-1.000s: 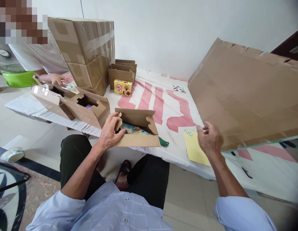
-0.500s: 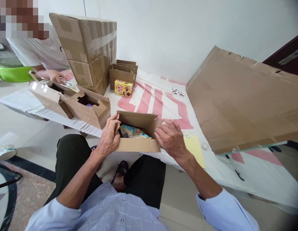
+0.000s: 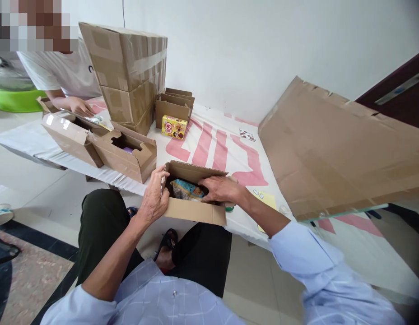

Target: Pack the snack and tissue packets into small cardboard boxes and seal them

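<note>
A small cardboard box [image 3: 196, 213] stands with its top open at the table's front edge, in front of my knees. My left hand [image 3: 157, 194] is closed around its left wall, thumb and fingers on either side. Inside lies a blue printed snack bag [image 3: 186, 189], with a darker, greyish part at its left. Over the box's right wall, my right hand [image 3: 218, 188] reaches in, its fingers bent and closed at the right end of the bag. Its fingertips are partly hidden there. A bit of something green [image 3: 229, 208] shows beside the box's right end.
A yellow snack box [image 3: 174, 127] stands before several upright cardboard pieces [image 3: 174, 108]. Taped cartons [image 3: 135, 67] are stacked at the back left, open boxes [image 3: 121, 151] in front. A co-worker's hand [image 3: 81, 107] rests beyond them. A large cardboard panel [image 3: 338, 153] leans at right; a yellow sheet [image 3: 268, 198] lies nearby.
My right hand has moved from the box's right flap down and left into the box, onto the bag. My left hand keeps its hold on the left wall. The view has shifted slightly.
</note>
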A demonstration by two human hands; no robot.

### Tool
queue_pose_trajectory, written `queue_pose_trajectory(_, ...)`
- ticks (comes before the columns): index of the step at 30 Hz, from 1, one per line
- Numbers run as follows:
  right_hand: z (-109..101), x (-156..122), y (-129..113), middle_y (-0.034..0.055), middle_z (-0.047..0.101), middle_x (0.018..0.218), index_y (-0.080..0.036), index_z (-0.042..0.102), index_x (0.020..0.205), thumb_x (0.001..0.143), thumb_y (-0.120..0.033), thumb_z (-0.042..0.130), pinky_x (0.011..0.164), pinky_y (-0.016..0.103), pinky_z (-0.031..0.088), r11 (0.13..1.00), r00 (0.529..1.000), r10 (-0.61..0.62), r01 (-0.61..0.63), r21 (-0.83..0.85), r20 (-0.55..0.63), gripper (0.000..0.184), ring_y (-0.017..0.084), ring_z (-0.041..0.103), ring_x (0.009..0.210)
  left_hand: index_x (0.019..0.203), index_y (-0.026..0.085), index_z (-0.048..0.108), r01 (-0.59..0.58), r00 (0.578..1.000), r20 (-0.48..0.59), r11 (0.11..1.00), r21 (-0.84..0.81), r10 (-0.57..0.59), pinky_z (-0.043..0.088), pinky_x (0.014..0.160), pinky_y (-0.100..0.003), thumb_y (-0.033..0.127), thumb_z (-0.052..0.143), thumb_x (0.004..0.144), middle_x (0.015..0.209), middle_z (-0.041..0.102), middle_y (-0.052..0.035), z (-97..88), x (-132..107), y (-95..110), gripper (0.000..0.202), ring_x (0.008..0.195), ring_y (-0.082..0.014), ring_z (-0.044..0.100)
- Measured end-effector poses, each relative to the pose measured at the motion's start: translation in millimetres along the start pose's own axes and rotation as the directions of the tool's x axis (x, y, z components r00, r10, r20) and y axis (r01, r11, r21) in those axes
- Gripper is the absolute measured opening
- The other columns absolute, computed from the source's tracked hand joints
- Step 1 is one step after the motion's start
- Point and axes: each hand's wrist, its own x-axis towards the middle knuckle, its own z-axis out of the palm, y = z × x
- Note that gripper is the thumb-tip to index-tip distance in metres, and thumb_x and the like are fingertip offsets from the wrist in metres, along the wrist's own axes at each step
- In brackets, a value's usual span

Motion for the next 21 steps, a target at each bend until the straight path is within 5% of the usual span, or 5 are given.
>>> queue_pose_trajectory(7, 8, 19, -5, 0.0190, 0.082, 0.130, -0.017, 0.084, 0.124, 0.094, -0.018, 0.072, 0.096, 0.038, 0.057, 0.998, 0.991, 0.067, -0.066, -0.012, 0.119, 0.032, 0.036, 0.079, 0.119, 0.134, 0.023, 0.054, 0.036, 0.999, 0.030, 0.999, -0.031, -0.035, 0.049, 0.125, -0.053, 0.003, 0.048, 0.082, 0.159, 0.056, -0.0170, 7.3, 14, 0, 0.056, 0.151, -0.0309, 0.057)
queue_pose_trajectory(13, 13, 15, 5, 0.0132, 0.081, 0.135, -0.021, 0.075, 0.140, 0.096, -0.027, 0.075, 0.098, 0.031, 0.055, 0.984, 1.000, 0.008, -0.007, 0.180, -0.003, 0.045, 0.029, 0.076, 0.120, 0.134, 0.022, 0.057, 0.027, 0.998, 0.050, 0.999, -0.019, -0.026, 0.053, 0.121, -0.051, 0.003, 0.047, 0.084, 0.155, 0.059, -0.0166, 7.3, 19, -2, 0.054, 0.146, -0.0305, 0.060)
queue_pose_trajectory(17, 13, 10, 0, 0.0139, 0.080, 0.138, -0.021, 0.078, 0.136, 0.101, -0.025, 0.067, 0.095, 0.032, 0.053, 0.989, 0.999, 0.039, -0.040, 0.143, 0.011, 0.037, 0.031, 0.074, 0.125, 0.139, 0.021, 0.057, -0.010, 0.997, 0.074, 1.000, -0.001, 0.010, 0.051, 0.125, -0.053, 0.003, 0.046, 0.086, 0.158, 0.056, -0.0176, 9.7, 22, -5, 0.057, 0.149, -0.0309, 0.058)
queue_pose_trajectory(21, 3, -3, -7, 0.0120, 0.083, 0.129, -0.023, 0.082, 0.130, 0.105, -0.019, 0.053, 0.094, 0.034, 0.052, 0.992, 0.986, 0.096, -0.082, 0.100, -0.135, 0.038, 0.032, 0.076, 0.122, 0.148, 0.018, 0.057, -0.009, 0.996, 0.093, 0.999, 0.037, 0.006, 0.049, 0.129, -0.057, 0.009, 0.049, 0.092, 0.167, 0.048, -0.0205, 12.1, 25, -8, 0.057, 0.154, -0.0340, 0.054)
